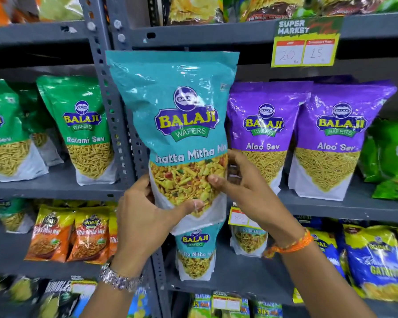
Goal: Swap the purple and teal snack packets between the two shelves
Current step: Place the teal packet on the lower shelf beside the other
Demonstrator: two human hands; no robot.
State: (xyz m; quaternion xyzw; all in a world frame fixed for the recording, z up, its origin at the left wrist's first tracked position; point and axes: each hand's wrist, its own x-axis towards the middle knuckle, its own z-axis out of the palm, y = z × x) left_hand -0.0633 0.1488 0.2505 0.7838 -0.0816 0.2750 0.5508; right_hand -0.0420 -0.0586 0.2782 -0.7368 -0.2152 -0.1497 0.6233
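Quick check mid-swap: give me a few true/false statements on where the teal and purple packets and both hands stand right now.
1. Both hands grip the large teal packet near its lower half. True: the left hand and the right hand both hold it.
2. Two purple packets stand on the shelf right of the held packet. True.
3. The lower shelf has no teal packets left. False: another teal packet stands there, below the held one.
4. The price tag above the purple packets reads 50 and 40. False: it shows 20 and 15.
5. The left hand holds a purple packet. False: no purple packet is in either hand.
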